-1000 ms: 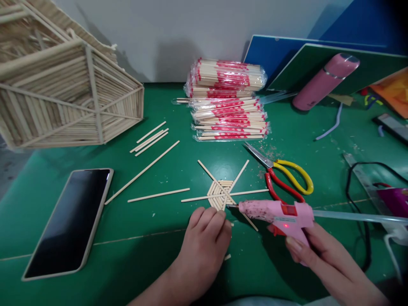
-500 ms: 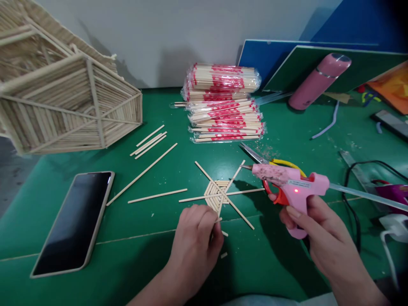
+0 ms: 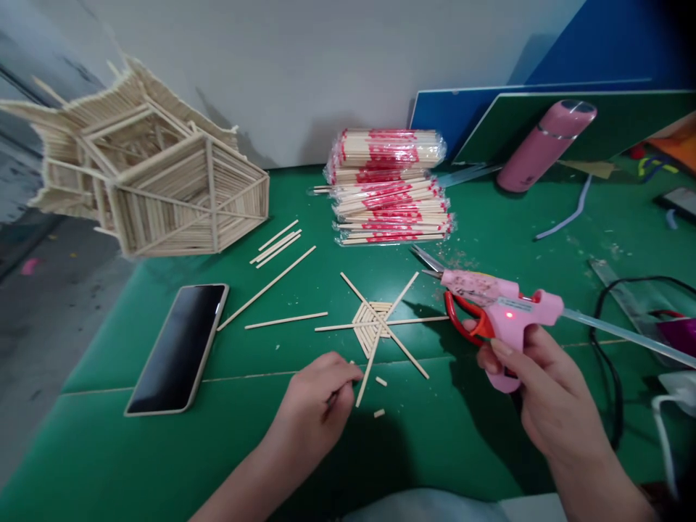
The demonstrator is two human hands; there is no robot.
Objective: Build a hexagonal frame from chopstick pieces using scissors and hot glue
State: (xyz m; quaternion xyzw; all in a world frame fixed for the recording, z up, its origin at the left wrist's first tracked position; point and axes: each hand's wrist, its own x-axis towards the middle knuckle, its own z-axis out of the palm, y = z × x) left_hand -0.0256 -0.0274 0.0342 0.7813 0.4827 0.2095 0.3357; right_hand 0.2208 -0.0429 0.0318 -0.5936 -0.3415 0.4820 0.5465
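My right hand point(image 3: 549, 395) grips a pink hot glue gun point(image 3: 519, 313), its red light lit and a clear glue stick out of its back. The nozzle points left. Partly hidden behind the gun lie scissors point(image 3: 428, 259) with red and yellow handles. A star of crossed wooden sticks point(image 3: 405, 348) lies flat, short sticks point(image 3: 363, 335) filling some gaps around its centre. Just left of its lower leg, my left hand point(image 3: 320, 399) is closed in a pinch; a small pale stick end pokes out by the fingertips, the rest hidden. Two cut stick bits point(image 3: 379, 414) lie nearby.
Loose sticks point(image 3: 286, 320) and a phone point(image 3: 177, 351) are on the left. Behind stand a stick-built model point(image 3: 168, 210) and plastic-wrapped chopstick packs point(image 3: 394, 192). A pink flask point(image 3: 544, 148), black cable point(image 3: 601, 362) and white plug point(image 3: 679, 391) are at right.
My left hand has drawn back left from the star, uncovering its lower leg and a cut bit. The glue gun stays in my right hand. The view has shifted, showing more at left.
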